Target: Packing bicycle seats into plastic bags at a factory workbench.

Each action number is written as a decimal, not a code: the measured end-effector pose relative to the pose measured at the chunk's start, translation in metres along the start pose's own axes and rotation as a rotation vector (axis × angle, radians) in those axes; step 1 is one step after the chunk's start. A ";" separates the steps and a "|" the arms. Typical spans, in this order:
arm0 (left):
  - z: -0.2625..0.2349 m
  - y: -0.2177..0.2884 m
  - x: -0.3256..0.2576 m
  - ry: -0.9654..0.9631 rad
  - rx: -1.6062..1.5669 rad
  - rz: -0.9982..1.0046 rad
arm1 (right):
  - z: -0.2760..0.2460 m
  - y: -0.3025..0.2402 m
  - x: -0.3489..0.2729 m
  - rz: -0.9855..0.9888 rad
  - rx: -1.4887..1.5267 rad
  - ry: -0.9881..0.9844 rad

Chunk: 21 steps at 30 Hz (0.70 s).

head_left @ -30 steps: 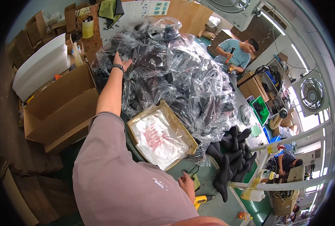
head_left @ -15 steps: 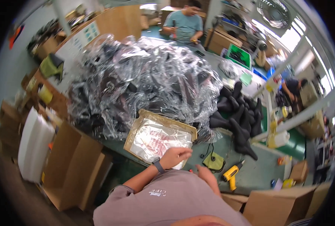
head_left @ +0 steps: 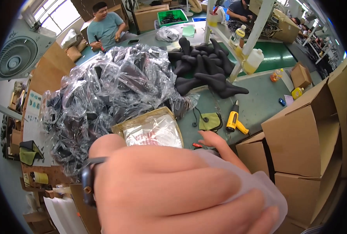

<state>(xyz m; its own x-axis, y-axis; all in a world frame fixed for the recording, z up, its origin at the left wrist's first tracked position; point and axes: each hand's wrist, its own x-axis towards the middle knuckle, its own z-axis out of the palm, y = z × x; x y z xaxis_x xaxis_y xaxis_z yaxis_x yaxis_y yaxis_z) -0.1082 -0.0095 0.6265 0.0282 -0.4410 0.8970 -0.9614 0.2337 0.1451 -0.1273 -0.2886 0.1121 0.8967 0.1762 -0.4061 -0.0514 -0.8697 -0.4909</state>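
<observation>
My left hand point(head_left: 169, 187), with a dark watch point(head_left: 88, 181) on its wrist, is raised very close to the camera and fills the lower middle. Its back shows, the fingers are stretched out toward the right, and nothing shows in them. At the table's near edge rests my right hand point(head_left: 211, 139), fingers apart and no object in them. A small red item point(head_left: 197, 145) lies beside it, and a green pouch point(head_left: 210, 122) with a black cord sits just beyond. Left of that hand stands a shallow cardboard tray point(head_left: 176, 124) holding clear plastic bags point(head_left: 154, 130), partly hidden by my left hand.
Saddles in clear plastic point(head_left: 119, 78) form a big heap; bare black saddles point(head_left: 208, 64) lie to its right. A yellow heat gun point(head_left: 234, 121) lies right of the pouch. Open cartons point(head_left: 292, 136) stand at the right. Across the table sits a person point(head_left: 107, 29) holding a tool.
My left hand has risen from above the tray to close before the camera. The view has swung, putting the heap farther left. My right hand stays near the table edge.
</observation>
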 end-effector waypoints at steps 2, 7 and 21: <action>0.004 -0.005 0.001 0.049 -0.068 0.057 | 0.001 0.002 -0.025 0.163 0.055 0.059; 0.009 -0.016 0.005 0.134 -0.204 0.180 | 0.013 0.042 -0.063 0.261 0.129 0.096; 0.251 -0.174 -0.320 -0.928 0.017 -0.742 | 0.032 0.084 -0.181 0.643 0.453 0.249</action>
<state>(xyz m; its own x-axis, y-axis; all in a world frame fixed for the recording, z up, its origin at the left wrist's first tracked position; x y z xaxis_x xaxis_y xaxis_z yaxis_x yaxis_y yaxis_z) -0.0187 -0.1264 0.2099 0.3773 -0.9247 -0.0506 -0.7975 -0.3523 0.4898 -0.3081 -0.3787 0.1202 0.7002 -0.4463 -0.5573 -0.7125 -0.4866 -0.5056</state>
